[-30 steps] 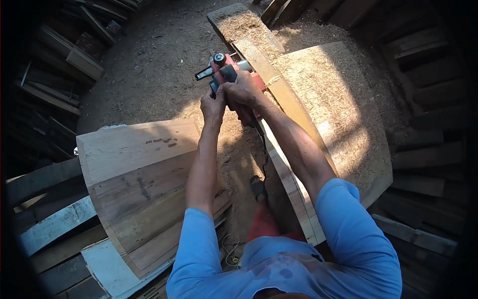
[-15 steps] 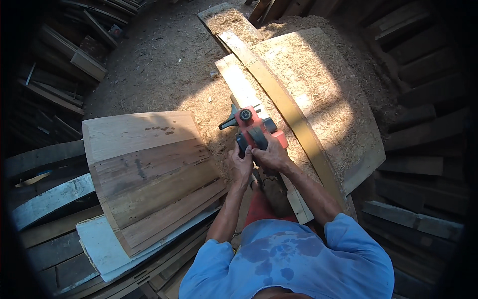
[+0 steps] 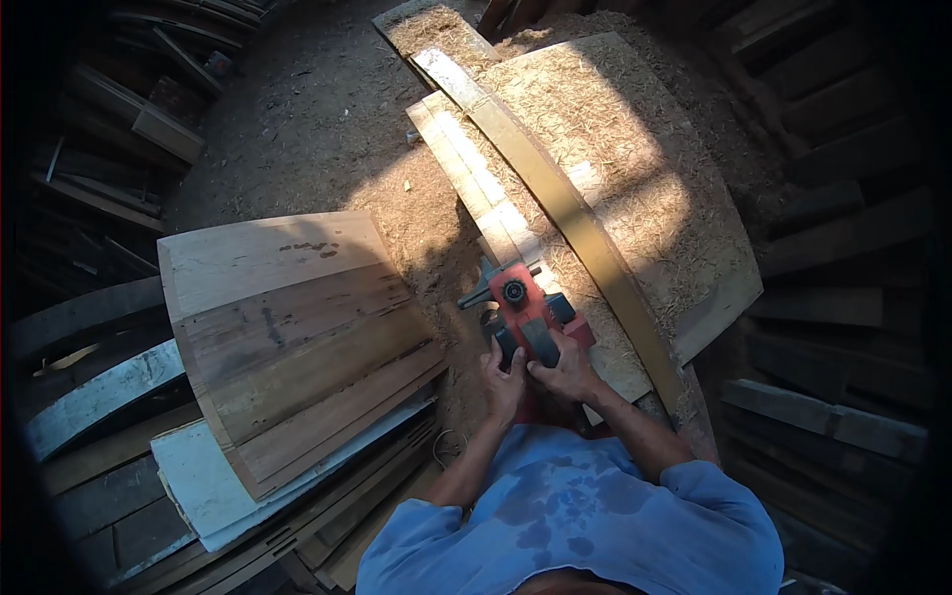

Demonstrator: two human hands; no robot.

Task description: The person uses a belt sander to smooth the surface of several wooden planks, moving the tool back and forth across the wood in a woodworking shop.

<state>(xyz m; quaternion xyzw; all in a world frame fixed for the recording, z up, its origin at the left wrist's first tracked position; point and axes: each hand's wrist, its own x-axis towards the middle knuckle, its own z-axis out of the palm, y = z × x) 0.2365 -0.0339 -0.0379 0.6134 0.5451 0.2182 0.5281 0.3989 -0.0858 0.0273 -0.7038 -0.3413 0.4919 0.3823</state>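
Note:
A red and black electric planer (image 3: 526,307), with a round black knob and a dark side guide, rests over the near part of a narrow pale board (image 3: 464,159). My right hand (image 3: 569,369) is wrapped round its rear handle. Along the left side of the planer's back end, my left hand (image 3: 504,381) grips the dark housing. The planer's sole and its contact with the wood are hidden beneath the body. Just right of the board, a long yellowish-brown beam (image 3: 560,203) lies roughly parallel to it.
A wide panel (image 3: 716,315) under the beam carries many wood shavings. To the left lies a stack of broad planks (image 3: 288,297), with a white-painted board (image 3: 193,476) underneath. More timber lines both sides. Sawdust covers the ground (image 3: 297,139) ahead.
Both hands have drawn the planer back along the board toward my body, keeping hold of it. More of the board's far part now shows. The view has shifted slightly.

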